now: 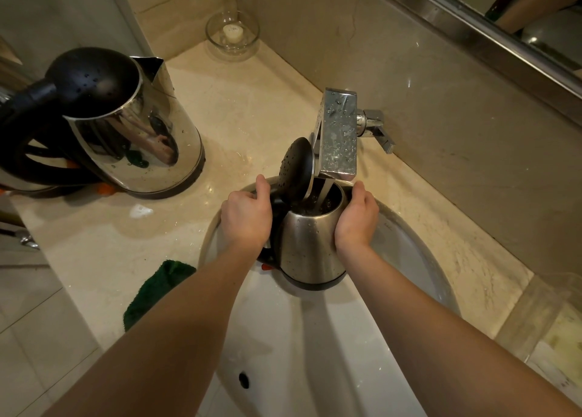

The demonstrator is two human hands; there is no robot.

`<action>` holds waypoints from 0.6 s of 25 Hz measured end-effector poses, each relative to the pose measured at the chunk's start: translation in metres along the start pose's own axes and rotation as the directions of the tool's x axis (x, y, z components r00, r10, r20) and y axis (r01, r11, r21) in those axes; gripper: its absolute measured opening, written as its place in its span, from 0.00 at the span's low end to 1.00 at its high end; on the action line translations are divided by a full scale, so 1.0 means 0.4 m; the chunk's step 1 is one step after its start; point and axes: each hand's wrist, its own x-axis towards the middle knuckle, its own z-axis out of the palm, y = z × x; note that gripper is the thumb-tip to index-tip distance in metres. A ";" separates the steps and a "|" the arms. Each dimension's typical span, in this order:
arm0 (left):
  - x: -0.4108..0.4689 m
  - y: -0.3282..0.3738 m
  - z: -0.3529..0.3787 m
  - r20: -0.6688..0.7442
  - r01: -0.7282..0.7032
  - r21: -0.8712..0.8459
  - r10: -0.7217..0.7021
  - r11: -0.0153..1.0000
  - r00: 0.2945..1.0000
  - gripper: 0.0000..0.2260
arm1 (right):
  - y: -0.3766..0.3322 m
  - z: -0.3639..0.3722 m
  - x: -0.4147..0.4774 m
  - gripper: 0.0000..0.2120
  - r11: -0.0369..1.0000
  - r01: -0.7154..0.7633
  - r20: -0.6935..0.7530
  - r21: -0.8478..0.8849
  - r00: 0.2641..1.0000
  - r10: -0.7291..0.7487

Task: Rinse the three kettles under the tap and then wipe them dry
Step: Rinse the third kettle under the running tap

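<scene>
Mid-rinse by the look of it, well short of the end. Holds the small kettle [310, 246] upright over the sink [415, 259] at the centre of the frame, lid [296, 169] tipped back, mouth right beneath the tap [338, 133] and taking a running stream of water. Grips its handle [277, 201] with the left hand [247, 218], fingers wrapped closed round it. Steadies the steel body with the right hand [357, 219], fingers curled against the side, thumb up by the rim. Upper left of the frame: large kettle [132, 127] on the counter [252, 108], lid down, beaded with droplets, wet patch around the base. Probably rinsed already, not yet wiped. Far left edge, behind it: dark loops and a strip of steel [22, 185], possibly the third kettle, too cut off to tell. Lower left: green cloth [157, 287] on the counter edge, touched by neither hand. Still to do, on this showing: emptying this kettle, perhaps one more rinse, then all the drying.
</scene>
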 end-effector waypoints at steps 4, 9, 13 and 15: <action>0.003 -0.004 0.001 -0.007 -0.005 0.009 0.005 1.000 1.000 0.25 | -0.004 0.002 -0.001 0.17 1.000 0.001 0.003 -0.003 1.000 -0.001; 0.005 -0.009 0.004 -0.010 0.012 0.000 -0.012 1.000 1.000 0.26 | -0.003 0.006 0.004 0.17 1.000 -0.001 -0.002 -0.014 1.000 0.001; 0.007 -0.010 0.004 -0.010 0.021 0.004 -0.021 1.000 1.000 0.26 | -0.003 0.006 0.004 0.17 1.000 -0.002 -0.004 -0.011 1.000 0.001; 0.007 -0.011 0.004 -0.006 0.018 0.002 -0.018 1.000 1.000 0.26 | -0.002 0.004 0.005 0.17 1.000 -0.001 -0.002 -0.004 1.000 0.001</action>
